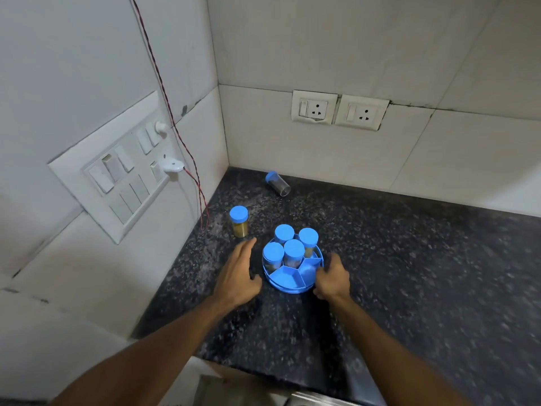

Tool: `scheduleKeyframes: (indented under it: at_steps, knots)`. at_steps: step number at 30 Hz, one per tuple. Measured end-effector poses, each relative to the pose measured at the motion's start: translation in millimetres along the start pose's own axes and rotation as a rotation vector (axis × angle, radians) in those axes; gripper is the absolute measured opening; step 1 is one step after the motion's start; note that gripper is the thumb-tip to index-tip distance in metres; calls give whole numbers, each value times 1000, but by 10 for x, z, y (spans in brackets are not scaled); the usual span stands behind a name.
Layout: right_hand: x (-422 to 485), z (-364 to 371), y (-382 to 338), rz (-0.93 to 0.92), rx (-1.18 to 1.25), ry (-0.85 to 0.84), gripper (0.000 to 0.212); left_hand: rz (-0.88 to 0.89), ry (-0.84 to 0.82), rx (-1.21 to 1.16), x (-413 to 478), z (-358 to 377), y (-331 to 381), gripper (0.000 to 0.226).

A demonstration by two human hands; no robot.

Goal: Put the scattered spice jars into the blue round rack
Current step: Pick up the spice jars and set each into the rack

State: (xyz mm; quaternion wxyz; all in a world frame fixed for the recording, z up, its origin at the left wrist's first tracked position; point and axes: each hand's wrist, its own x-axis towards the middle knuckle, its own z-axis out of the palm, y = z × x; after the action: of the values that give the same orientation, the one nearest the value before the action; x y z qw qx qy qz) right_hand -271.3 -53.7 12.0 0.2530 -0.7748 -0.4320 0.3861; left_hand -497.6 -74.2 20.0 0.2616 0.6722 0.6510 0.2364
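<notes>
Jar of yellow spice with a blue lid (pixel 239 225) stands near the surface's left edge. Left hand (pixel 238 273) hovers flat, fingers spread, empty. Blue round plastic rack (pixel 288 281) holds four jars. Right hand (pixel 332 276) grips its rim. Clear empty jar (pixel 277 184) lies toppled near the back corner.

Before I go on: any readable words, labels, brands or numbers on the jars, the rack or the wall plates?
No text can be read anywhere in this view.
Clear spice jars with blue lids in the rack: no label visible.
Upright jar of yellow spice: no label visible.
Jar lying on its side near the back wall: no label visible.
Blue round plastic rack: no markings.
White wall sockets and white switch panel: no lettering visible.
</notes>
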Motion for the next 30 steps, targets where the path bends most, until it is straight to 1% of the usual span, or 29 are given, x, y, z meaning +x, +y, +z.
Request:
scheduleKeyframes:
  at_steps: [1,3,5,6,8,9,12,13,16,18,21,22,24,26,30]
  knots:
    - [10,6,-61,43,53,-2,63,-2,59,29,58,-7,23,86]
    - [52,31,-197,124,157,-9,64,-13,187,77,222,-35,99,82]
    - [128,45,-293,168,237,-40,57,-20,273,124,427,-81,181,80]
    - [148,41,-328,176,262,-69,49,-25,291,146,530,-107,207,79]
    - [202,2,-360,172,257,-85,27,-67,262,183,755,-152,200,78]
    - [238,-32,-364,169,232,-66,22,-101,228,197,858,-166,177,77]
    - [452,-102,-293,107,88,40,29,-162,161,198,1064,-187,132,67]
    - [537,-105,-252,77,48,50,26,-158,180,167,1091,-176,135,62]
    - [725,-92,-175,6,17,-3,18,-116,278,37,1061,-138,206,54]
    - [736,-132,-243,-4,30,-23,25,-64,332,-50,1024,-99,262,51]
    - [723,-166,-368,5,80,-51,21,36,418,-141,1004,-57,332,47]
    - [724,-157,-398,5,99,-55,23,62,432,-167,1003,-49,357,46]
    - [735,-135,-433,8,121,-64,30,106,424,-208,1014,-18,425,46]
    - [754,-102,-428,17,136,-71,37,150,373,-221,1034,33,486,46]
    - [769,-86,-379,26,192,-90,34,166,309,-220,1051,149,548,49]
